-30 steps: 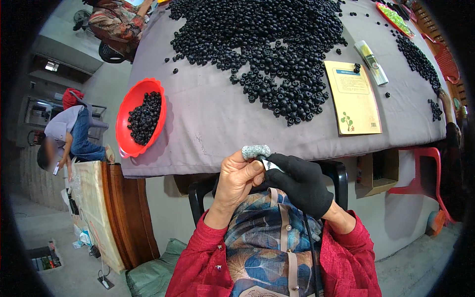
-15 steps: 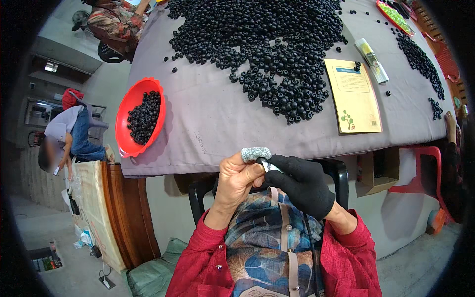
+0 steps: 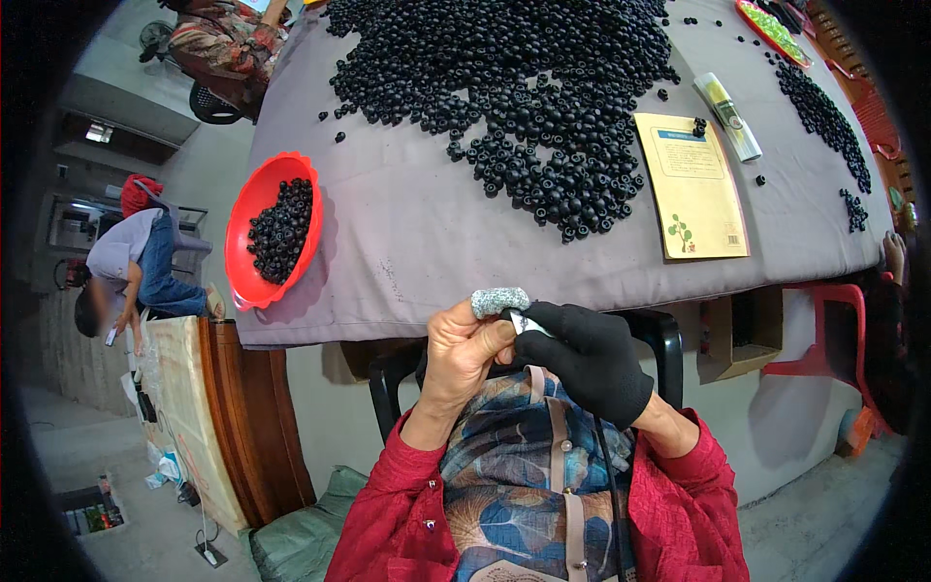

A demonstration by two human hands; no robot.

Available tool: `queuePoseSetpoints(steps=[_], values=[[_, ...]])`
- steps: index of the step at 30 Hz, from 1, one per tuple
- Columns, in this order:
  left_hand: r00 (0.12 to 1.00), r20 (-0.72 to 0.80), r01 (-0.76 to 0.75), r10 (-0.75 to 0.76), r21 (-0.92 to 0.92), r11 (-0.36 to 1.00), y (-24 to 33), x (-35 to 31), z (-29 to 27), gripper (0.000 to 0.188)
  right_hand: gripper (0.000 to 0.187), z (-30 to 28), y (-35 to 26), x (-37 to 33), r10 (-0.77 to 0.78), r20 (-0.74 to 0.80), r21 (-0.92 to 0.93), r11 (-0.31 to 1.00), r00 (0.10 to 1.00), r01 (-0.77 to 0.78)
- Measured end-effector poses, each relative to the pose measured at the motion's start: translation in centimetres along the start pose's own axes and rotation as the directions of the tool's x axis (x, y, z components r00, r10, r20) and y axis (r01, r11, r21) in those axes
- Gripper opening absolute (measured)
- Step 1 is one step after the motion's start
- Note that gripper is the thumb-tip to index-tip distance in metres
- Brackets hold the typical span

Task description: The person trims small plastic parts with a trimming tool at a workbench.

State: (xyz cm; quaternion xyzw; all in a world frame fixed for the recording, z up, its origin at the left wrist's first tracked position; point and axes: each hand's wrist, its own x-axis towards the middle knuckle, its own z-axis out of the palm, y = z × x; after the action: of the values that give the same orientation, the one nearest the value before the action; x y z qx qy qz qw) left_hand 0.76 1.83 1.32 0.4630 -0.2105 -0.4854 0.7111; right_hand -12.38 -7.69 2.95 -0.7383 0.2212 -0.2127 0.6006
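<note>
My left hand [image 3: 464, 351] is bare except for a grey speckled knit sleeve on one finger. Its thumb and fingers are pinched together just off the table's near edge. Against it presses my right hand [image 3: 587, 354], in a black glove, with fingers closed. A small white piece [image 3: 527, 324] shows at the gloved fingertips. Whatever lies between the two hands is mostly hidden; I cannot make it out. Beyond them, a large heap of small black bead-like pieces [image 3: 543, 145], each with a hole, spreads over the grey tablecloth [image 3: 407, 252].
At the left stands a red oval bowl [image 3: 240, 254] partly filled with the black pieces. A yellow booklet [image 3: 693, 209] and a pale tube-like packet [image 3: 727, 116] lie at right. More pieces and a red-rimmed tray [image 3: 776, 34] are farther right. Other people sit around.
My two hands stay pressed together in nearly the same place. At the far right edge, another person's hand has shifted a little.
</note>
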Motion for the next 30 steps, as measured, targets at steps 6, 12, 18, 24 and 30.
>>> queuePoseSetpoints(steps=[6, 12, 18, 24, 30], values=[[1.000, -0.010, 0.002, -0.001, 0.049, 0.999, -0.56, 0.13, -0.02, 0.021, 0.025, -0.11, -0.02, 0.26, 0.135, 0.048, 0.216, 0.966, 0.990, -0.142], [0.998, 0.028, 0.069, -0.063, -0.281, 0.957, -0.48, 0.64, 0.38, 0.020, 0.026, -0.21, 0.28, 0.04, 0.051, -0.009, 0.157, 0.986, 0.999, -0.049], [0.997, 0.036, 0.078, -0.071, -0.265, 0.961, -0.97, 0.66, -0.05, 0.020, 0.030, -0.58, 0.34, 0.07, -0.011, 0.018, -0.003, 1.000, 1.000, 0.011], [0.997, 0.053, 0.075, -0.064, -0.256, 0.964, -0.98, 0.78, -0.13, 0.021, 0.030, -0.39, 0.43, 0.09, -0.014, 0.007, 0.034, 0.999, 1.000, 0.013], [0.995, 0.068, 0.084, -0.069, -0.244, 0.966, -1.05, 0.75, -0.30, 0.021, 0.029, -0.41, 0.37, 0.04, 0.059, 0.013, 0.066, 0.996, 0.998, -0.060]])
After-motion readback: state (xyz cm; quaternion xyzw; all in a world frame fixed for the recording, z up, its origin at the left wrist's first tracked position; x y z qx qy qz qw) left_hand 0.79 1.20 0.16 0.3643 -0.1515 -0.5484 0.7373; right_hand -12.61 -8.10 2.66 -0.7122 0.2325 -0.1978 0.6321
